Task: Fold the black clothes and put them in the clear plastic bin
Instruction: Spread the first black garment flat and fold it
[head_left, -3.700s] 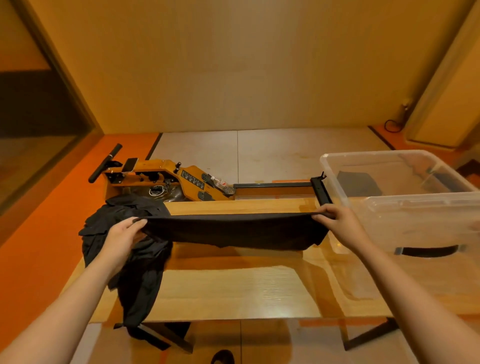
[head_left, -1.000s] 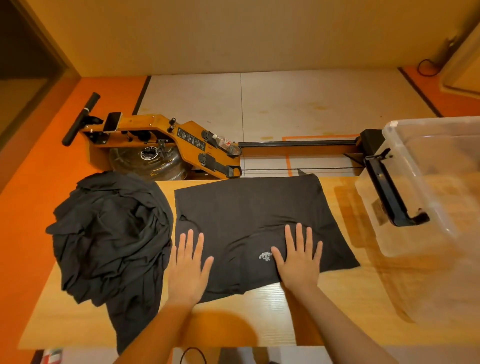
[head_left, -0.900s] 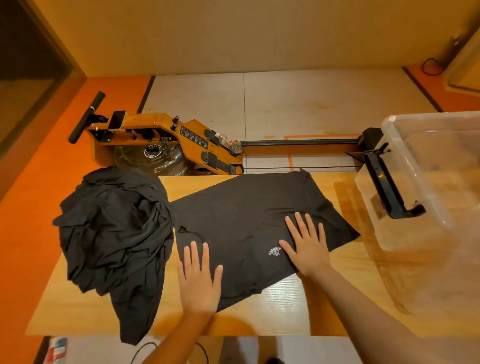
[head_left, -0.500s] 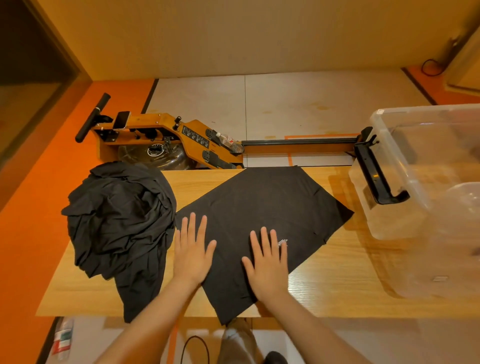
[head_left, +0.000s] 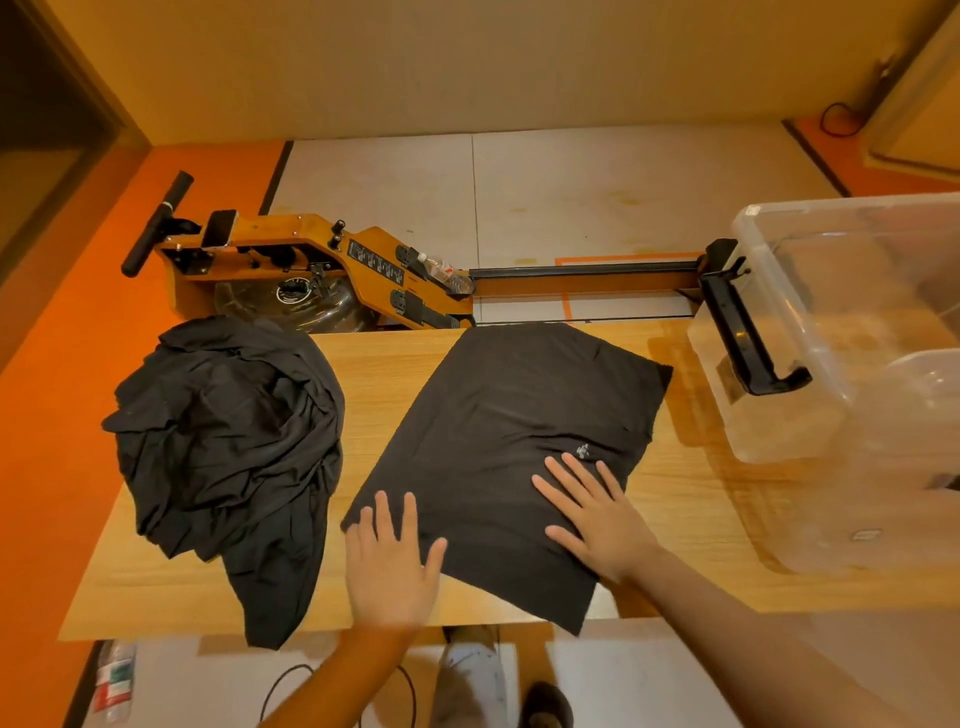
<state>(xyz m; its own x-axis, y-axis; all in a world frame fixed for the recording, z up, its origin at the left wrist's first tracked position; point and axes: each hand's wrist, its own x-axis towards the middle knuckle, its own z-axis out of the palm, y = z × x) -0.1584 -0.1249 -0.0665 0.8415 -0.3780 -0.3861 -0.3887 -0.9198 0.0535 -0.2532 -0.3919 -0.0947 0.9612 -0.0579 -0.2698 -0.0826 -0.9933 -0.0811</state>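
Pale wooden worktop (head_left: 395, 374) is carrying everything: both the left hand (head_left: 389, 566) and right hand (head_left: 602, 519) are lying flat, fingers spread, gripping nothing, pressing the near edge of the black garment (head_left: 519, 415) spread mid-worktop. Soft, light and limp, it is probably calling for pinches at its corners; the black heap (head_left: 223, 426) is waiting left, the clear plastic bin (head_left: 769, 431) right.

Warm, amber light fills the room, fairly bright on the table (head_left: 384, 374) and dim in the left corner. The clear bin (head_left: 789, 426) casts a soft shadow to its left and shows pale glare on its walls. The left hand (head_left: 390, 569) looks slightly smeared. Straight lines bow towards the edges.
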